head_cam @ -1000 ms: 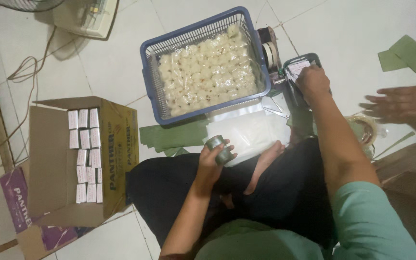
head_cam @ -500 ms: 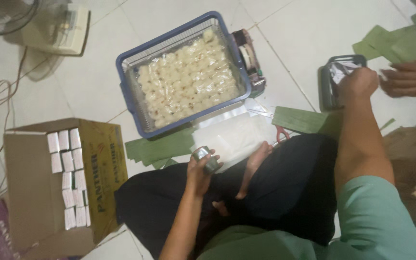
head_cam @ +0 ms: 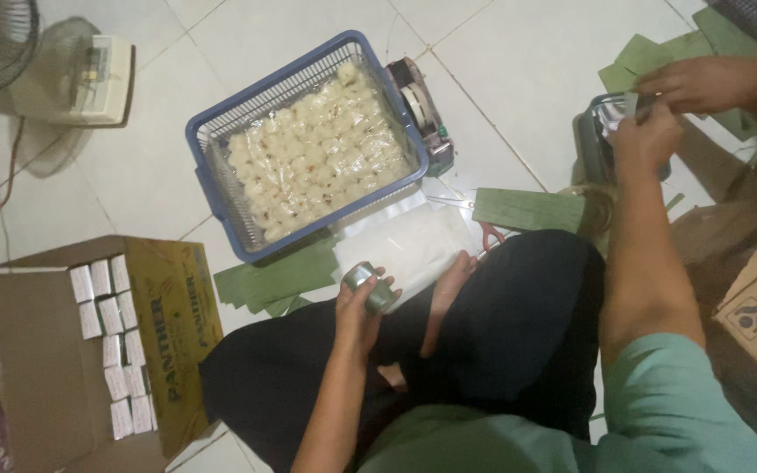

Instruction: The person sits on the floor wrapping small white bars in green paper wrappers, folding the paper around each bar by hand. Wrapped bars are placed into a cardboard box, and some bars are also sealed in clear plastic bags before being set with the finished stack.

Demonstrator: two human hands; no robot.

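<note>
My left hand holds a small silvery roll above my lap, next to a clear plastic bag lying on the floor. My right hand reaches out to the right and rests with curled fingers on a dark tray with silvery sheets in it. Its back faces me, so what the fingers grip is hidden. Another person's hand touches the same tray from the far right.
A blue basket full of pale round pieces sits ahead, with a tape dispenser beside it. Green leaf strips lie around my knees. A cardboard box of small white packs stands left. A fan base and cables are at the far left.
The other person's hand has come in to the dark tray beside my right hand. My left hand keeps the silvery roll over my lap. The view has swung left.
</note>
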